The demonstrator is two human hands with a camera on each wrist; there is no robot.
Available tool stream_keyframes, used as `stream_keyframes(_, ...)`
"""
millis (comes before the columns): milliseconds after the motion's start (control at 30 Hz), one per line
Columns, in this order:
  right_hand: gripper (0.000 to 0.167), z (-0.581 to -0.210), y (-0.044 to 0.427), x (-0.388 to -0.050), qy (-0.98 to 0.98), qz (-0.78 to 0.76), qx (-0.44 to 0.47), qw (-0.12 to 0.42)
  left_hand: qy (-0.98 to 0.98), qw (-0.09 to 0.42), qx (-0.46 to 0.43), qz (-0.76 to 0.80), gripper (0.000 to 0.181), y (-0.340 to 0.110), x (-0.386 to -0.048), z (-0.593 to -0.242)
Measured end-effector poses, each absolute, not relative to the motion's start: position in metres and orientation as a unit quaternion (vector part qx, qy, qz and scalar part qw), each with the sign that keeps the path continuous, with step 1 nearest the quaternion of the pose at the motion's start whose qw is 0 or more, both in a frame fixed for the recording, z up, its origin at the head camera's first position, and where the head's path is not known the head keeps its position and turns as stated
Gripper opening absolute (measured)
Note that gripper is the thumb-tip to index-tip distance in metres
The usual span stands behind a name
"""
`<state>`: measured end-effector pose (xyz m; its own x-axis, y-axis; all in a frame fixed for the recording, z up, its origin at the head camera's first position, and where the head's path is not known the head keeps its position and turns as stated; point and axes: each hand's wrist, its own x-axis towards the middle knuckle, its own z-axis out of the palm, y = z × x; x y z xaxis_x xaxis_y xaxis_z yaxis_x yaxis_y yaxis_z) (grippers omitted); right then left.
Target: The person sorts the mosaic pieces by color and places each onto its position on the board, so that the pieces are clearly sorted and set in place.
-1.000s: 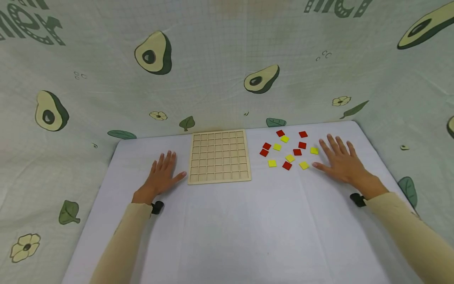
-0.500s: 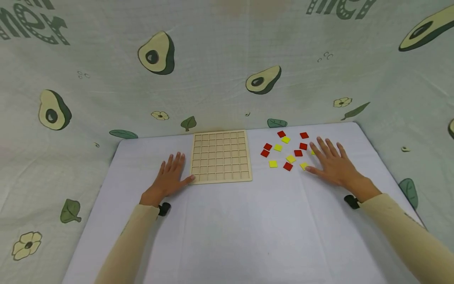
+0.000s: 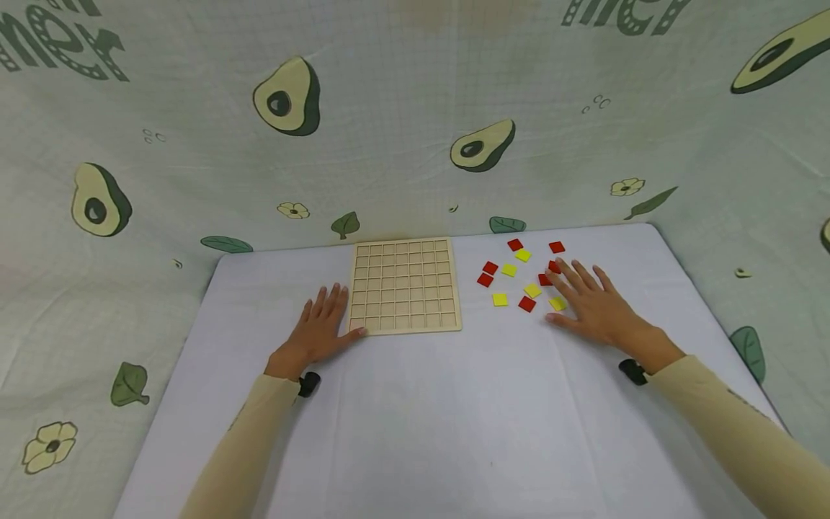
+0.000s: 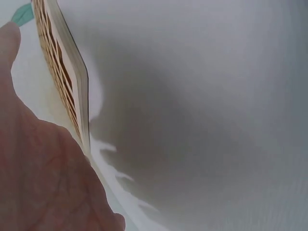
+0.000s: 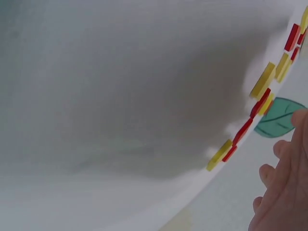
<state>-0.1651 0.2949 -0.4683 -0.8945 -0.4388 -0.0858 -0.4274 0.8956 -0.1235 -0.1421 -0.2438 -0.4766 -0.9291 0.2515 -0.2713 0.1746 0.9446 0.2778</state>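
A pale wooden grid board [image 3: 403, 287] with square cells lies flat near the table's back edge. My left hand [image 3: 318, 333], fingers straight, is at the board's lower left corner; its thumb overlaps that corner in the head view, and whether it touches I cannot tell. To the right of the board lie several loose red square tiles [image 3: 527, 304] and yellow square tiles [image 3: 500, 299]. My right hand [image 3: 598, 311] hovers with spread fingers over the right side of these tiles, hiding some of them. It holds nothing. In the right wrist view the tiles [image 5: 263, 81] lie below the hand [image 5: 286, 187].
A white cloth [image 3: 415, 425] covers the table. Behind and beside it hangs a pale fabric [image 3: 389, 166] printed with avocados and leaves. Dark wrist cameras show under the left wrist [image 3: 309, 384] and right wrist.
Both hands have moved inward: the left hand rightward to the board's corner, the right hand leftward over the tiles. Board and visible tiles have stayed in place.
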Motion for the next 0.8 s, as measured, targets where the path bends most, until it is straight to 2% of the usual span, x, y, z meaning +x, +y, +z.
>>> stream_keyframes(500, 0.085, -0.474, 0.283, -0.165, 0.959, -0.038, -0.274, 0.058, 0.973, 0.164, 0.11, 0.124, 0.099, -0.242, -0.143, -0.486)
stream_keyframes(800, 0.079, -0.476, 0.28, -0.165, 0.953, -0.03, -0.296, 0.055, 0.972, 0.175, 0.103, 0.117, 0.103, -0.242, -0.14, -0.484)
